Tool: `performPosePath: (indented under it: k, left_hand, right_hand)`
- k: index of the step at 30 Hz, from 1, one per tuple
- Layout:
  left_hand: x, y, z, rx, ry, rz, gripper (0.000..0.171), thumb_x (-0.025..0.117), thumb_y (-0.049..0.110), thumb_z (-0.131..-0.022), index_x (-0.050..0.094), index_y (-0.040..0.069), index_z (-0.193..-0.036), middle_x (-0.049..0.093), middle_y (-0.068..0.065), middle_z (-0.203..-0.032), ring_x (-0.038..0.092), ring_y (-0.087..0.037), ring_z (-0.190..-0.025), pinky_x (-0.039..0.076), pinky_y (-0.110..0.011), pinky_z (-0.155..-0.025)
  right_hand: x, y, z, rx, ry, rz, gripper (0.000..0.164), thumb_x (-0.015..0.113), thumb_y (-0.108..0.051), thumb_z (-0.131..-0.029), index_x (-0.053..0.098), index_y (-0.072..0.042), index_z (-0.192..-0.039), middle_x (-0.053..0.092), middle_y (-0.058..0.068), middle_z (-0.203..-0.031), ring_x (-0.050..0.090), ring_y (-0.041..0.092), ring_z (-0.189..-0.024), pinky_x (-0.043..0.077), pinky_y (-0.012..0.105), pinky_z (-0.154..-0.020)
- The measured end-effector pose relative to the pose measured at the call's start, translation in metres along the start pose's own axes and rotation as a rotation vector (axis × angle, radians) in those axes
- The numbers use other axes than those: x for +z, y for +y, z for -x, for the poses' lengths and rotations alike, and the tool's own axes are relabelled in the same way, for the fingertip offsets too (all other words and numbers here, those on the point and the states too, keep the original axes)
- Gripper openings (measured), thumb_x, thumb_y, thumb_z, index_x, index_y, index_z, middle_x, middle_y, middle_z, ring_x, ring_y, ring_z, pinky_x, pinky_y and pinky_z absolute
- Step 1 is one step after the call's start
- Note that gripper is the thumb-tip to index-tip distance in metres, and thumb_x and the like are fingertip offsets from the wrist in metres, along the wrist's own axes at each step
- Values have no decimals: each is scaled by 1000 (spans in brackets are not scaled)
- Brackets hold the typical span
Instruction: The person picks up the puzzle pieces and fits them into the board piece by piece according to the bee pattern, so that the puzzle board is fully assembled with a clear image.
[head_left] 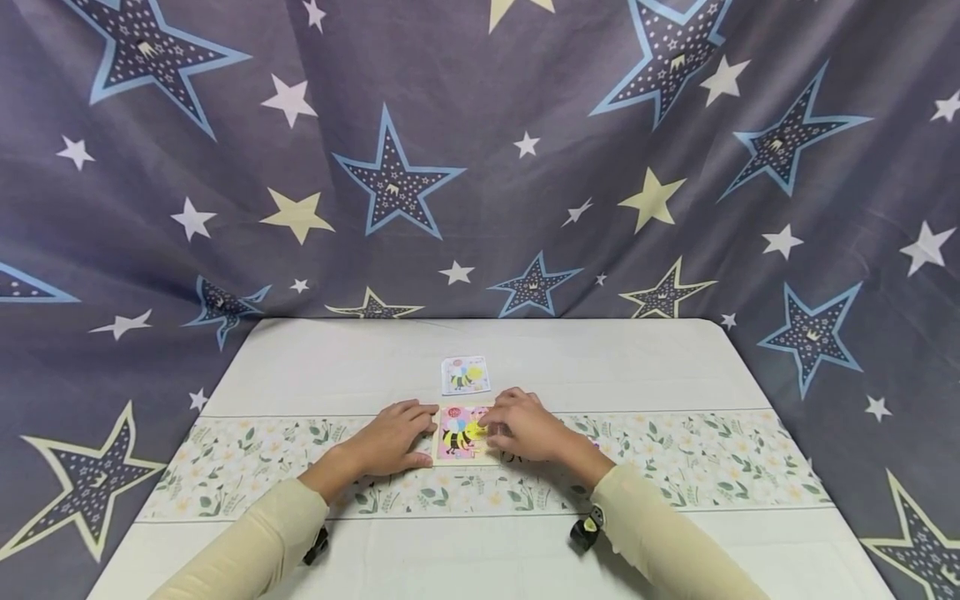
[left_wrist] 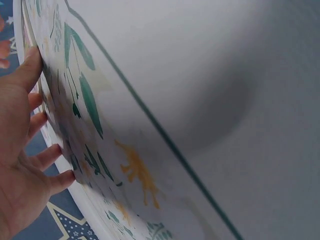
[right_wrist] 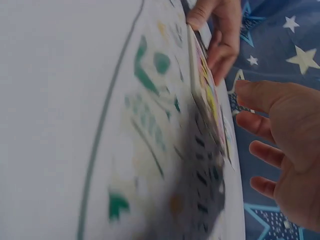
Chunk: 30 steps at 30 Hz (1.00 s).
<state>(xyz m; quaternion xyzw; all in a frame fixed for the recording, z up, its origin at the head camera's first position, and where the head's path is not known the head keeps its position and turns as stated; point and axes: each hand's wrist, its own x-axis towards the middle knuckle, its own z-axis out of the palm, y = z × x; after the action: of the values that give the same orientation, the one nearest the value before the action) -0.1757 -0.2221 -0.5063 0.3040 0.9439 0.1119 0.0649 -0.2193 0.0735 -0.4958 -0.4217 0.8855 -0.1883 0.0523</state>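
Observation:
A flat picture board [head_left: 453, 442] with a yellow-and-black bee on pink and a pale rim lies mid-table on the floral strip. My left hand [head_left: 395, 437] rests at its left edge, thumb by the near corner and fingers spread. In the left wrist view the fingertips of the left hand [left_wrist: 25, 140] come down near the table surface. My right hand [head_left: 525, 425] hovers over the board's right side, covering part of the picture. The right wrist view shows the right hand [right_wrist: 295, 145] with loosely bent, parted fingers and nothing between them.
Behind the board lies a small white-edged card [head_left: 465, 375] with a similar bee picture. The white table [head_left: 337, 358] carries a floral strip [head_left: 697, 458] across its middle. A dark star-patterned curtain [head_left: 480, 217] hangs behind and at both sides.

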Motion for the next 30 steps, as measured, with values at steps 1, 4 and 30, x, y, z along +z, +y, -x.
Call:
performPosePath:
  k: [1, 4, 30]
  left_hand:
    - [0, 0, 0, 0, 1, 1, 55, 68, 49, -95, 60, 12, -135, 45, -13, -158, 38, -44, -147, 31, -62, -122]
    - [0, 1, 0, -2, 0, 7, 55, 68, 49, -95, 60, 12, -135, 45, -13, -159, 38, -44, -147, 30, -62, -123]
    - [1, 0, 0, -11, 3, 8, 55, 69, 48, -95, 60, 11, -135, 45, -12, -158, 38, -44, -147, 30, -62, -123]
  right_hand:
    - [-3, 2, 3, 8, 5, -9, 26, 73, -31, -94, 76, -22, -119, 72, -5, -110, 52, 28, -130, 43, 56, -107]
    - [-8, 9, 13, 33, 15, -15, 27, 73, -29, -94, 75, -21, -120, 73, -4, -112, 53, 30, -130, 43, 59, -107]
    - [-31, 68, 97, 142, 59, 24, 30, 74, -22, -93, 75, -16, -122, 73, 0, -116, 56, 36, -127, 47, 65, -99]
